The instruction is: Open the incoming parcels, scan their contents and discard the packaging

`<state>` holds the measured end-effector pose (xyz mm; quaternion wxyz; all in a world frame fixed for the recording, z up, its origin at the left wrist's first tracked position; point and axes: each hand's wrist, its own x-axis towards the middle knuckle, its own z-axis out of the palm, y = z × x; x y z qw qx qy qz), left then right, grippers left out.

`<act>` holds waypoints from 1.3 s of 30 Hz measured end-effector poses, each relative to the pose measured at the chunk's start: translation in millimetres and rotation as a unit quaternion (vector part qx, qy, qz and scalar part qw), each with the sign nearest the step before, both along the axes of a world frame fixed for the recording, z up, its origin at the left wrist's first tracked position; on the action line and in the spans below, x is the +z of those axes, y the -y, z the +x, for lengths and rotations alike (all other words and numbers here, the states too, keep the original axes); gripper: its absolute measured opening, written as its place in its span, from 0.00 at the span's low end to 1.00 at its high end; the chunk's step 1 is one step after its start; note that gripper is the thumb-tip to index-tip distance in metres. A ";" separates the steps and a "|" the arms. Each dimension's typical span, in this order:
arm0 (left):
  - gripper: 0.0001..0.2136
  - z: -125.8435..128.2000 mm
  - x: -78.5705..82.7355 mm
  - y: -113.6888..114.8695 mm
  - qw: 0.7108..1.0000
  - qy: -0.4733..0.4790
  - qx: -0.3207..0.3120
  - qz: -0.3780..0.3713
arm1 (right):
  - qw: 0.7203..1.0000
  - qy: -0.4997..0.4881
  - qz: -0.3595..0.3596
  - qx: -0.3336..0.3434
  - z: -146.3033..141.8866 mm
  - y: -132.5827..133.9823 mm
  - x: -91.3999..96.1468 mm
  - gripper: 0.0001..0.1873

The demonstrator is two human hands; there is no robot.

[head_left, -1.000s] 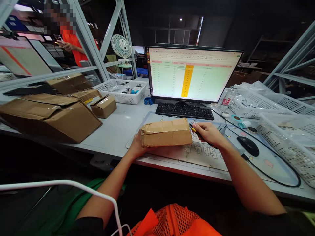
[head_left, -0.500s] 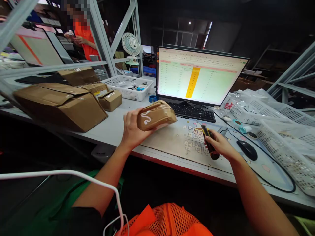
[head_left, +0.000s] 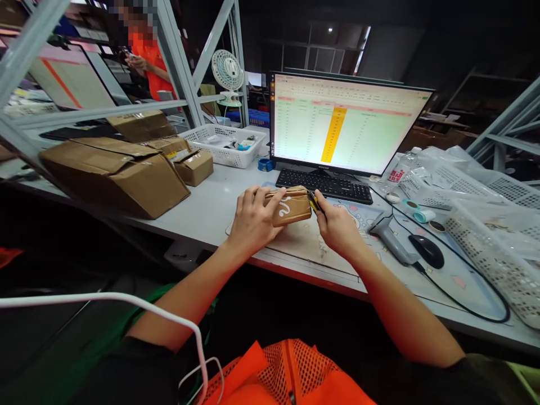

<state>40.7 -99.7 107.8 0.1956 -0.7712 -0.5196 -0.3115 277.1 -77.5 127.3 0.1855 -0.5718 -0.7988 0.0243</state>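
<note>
The two hands have come together! Half a second ago the left hand (head_left: 253, 216) had the parcel (head_left: 291, 206) up off the desk while the right hand (head_left: 336, 228) sat well apart on the mat with the cutter; now they meet over the desk mat (head_left: 304, 242), just in front of the keyboard (head_left: 324, 185).

A look at the parcel: a small brown block wrapped in glossy tape, creased and wrinkled. It has a white squiggle scrawled on the end that faces the camera. It sits low over the mat, and whether it touches the mat cannot be told. The left hand is clamped around its left side, fingers over the top and thumb on the near face.

The right hand is closed around the black-and-yellow cutter (head_left: 314, 202), whose front end is right against the parcel's right-hand edge.

A second ago the parcel showed its long broad side. Now it shows the short marked end.

Around them, the handheld scanner (head_left: 392, 239) lies on the mat to the right beside the black mouse (head_left: 426, 251). The monitor (head_left: 346, 124) glows with a green and orange table. Cardboard boxes (head_left: 118, 174) are stacked to the left, with a white basket (head_left: 225, 145) behind them. A co-worker in orange (head_left: 147, 59) stands in the far left background.
</note>
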 end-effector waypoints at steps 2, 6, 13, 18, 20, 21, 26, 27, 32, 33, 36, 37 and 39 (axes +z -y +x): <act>0.39 -1.6 -0.8 0.1 1.000 0.006 0.001 -0.001 | 1.000 0.019 0.005 -0.024 -8.7 3.4 -1.4 0.37; 0.37 -2.0 -4.7 1.3 1.000 0.021 0.012 0.004 | 0.998 0.023 0.009 -0.051 -22.0 10.1 -4.2 0.37; 0.33 10.2 -10.3 7.7 0.999 0.032 0.033 0.013 | 0.991 0.082 -0.052 -0.088 -24.6 27.0 -18.4 0.40; 0.34 9.8 -6.6 8.9 0.999 0.041 0.003 0.000 | 0.979 0.128 -0.134 -0.085 -4.8 43.4 -19.4 0.41; 0.36 -5.3 -5.2 5.6 0.997 0.080 -0.009 0.009 | 0.992 0.073 -0.094 -0.030 14.3 45.8 -13.1 0.37; 0.38 -15.5 -5.1 3.5 0.994 0.108 -0.019 0.016 | 0.998 0.033 -0.056 0.000 25.2 45.2 -9.3 0.34; 0.44 -61.9 -12.2 -1.7 0.963 0.225 -0.146 0.024 | 0.977 -0.068 0.119 0.163 61.7 21.2 12.8 0.29; 0.44 -66.6 -14.7 -1.5 0.957 0.239 -0.163 0.017 | 0.968 -0.061 0.136 0.202 61.8 14.2 17.7 0.29; 0.45 -77.4 -23.9 -2.8 0.940 0.295 -0.173 -0.011 | 0.937 0.050 0.190 0.287 35.1 -8.3 37.7 0.30; 0.45 -79.4 -24.7 -4.0 0.936 0.307 -0.172 -0.020 | 0.931 0.077 0.215 0.284 27.2 -10.6 38.9 0.31; 0.45 -86.4 -25.9 -10.0 0.920 0.351 -0.164 -0.055 | 0.915 0.128 0.292 0.247 6.5 -19.9 33.5 0.34; 0.44 -89.2 -26.6 -12.7 0.913 0.368 -0.163 -0.068 | 0.915 0.139 0.300 0.229 2.6 -25.0 28.6 0.34; 0.44 -96.2 -29.5 -18.4 0.895 0.406 -0.161 -0.087 | 0.931 0.168 0.264 0.189 3.2 -38.5 14.8 0.35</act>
